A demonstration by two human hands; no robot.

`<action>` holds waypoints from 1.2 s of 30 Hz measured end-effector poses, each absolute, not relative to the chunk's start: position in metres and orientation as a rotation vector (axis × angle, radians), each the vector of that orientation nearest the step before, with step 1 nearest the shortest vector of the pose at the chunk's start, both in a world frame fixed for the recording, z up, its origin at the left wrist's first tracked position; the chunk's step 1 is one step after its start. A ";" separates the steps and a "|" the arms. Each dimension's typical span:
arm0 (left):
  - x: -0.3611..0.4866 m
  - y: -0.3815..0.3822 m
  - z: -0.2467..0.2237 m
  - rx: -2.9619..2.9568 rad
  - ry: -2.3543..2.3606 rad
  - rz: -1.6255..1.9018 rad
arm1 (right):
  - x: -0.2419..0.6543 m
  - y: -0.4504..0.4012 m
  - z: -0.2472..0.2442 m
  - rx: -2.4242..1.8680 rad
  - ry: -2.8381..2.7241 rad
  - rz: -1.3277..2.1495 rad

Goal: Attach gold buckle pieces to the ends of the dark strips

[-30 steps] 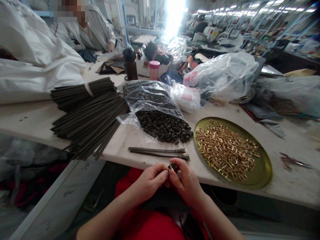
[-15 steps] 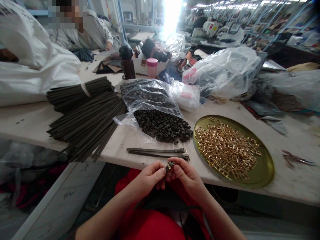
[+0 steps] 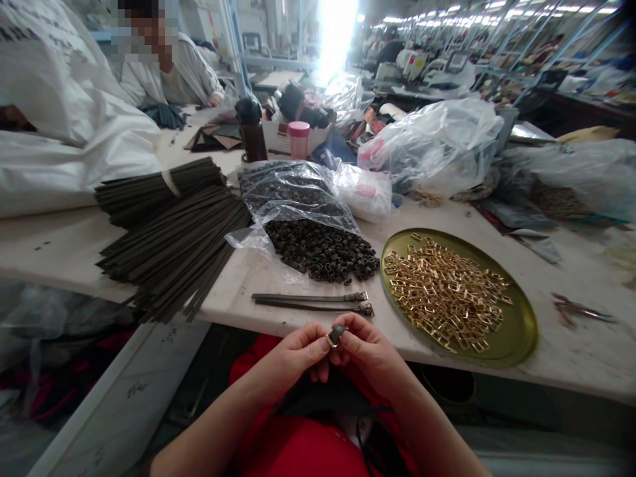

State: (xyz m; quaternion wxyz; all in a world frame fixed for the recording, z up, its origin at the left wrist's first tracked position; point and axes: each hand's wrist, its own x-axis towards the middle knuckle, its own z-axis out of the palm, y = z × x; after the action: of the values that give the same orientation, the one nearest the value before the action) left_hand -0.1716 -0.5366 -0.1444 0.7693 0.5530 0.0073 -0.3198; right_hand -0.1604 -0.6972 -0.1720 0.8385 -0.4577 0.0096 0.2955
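My left hand (image 3: 307, 348) pinches a gold buckle (image 3: 333, 340) at the table's front edge. A dark strap end (image 3: 338, 331) runs through the buckle, and my right hand (image 3: 365, 343) has its fingers closed on it. Just beyond my hands lie two dark straps (image 3: 303, 303) with gold buckles at their right ends. Behind them is a heap of small black loops (image 3: 328, 255), partly under a clear plastic bag (image 3: 298, 189). A round gold tray (image 3: 521, 331) to the right holds many gold buckles (image 3: 442, 285).
Bundled dark straps (image 3: 173, 232) lie at the left. Pliers (image 3: 583, 308) rest at the far right. A dark bottle (image 3: 252, 132), a pink-lidded jar (image 3: 299, 140) and plastic bags (image 3: 437, 146) stand farther back. A person (image 3: 171, 73) sits at the back left.
The strap end in my fingers has turned, and its dark tip now shows above the buckle. Both hands stay together at nearly the same place. The view has shifted slightly.
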 end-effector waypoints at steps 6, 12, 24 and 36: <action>-0.174 -0.536 -0.144 1.200 0.014 -0.674 | -0.164 -0.696 -0.173 -0.991 0.011 0.612; -0.174 -0.532 -0.145 1.211 -0.028 -0.692 | -0.164 -0.692 -0.175 -0.877 0.047 0.679; -0.168 -0.528 -0.151 1.295 -0.038 -0.762 | -0.162 -0.696 -0.179 -0.869 0.122 0.711; -0.169 -0.533 -0.150 1.496 -0.071 -0.684 | -0.167 -0.695 -0.174 -0.910 0.152 0.650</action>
State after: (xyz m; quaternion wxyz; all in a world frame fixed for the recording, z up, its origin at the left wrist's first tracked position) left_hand -0.1690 -0.5331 -0.1500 0.6797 0.6664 -0.0317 -0.3048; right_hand -0.1665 -0.6952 -0.1737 0.8450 -0.4312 0.0720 0.3081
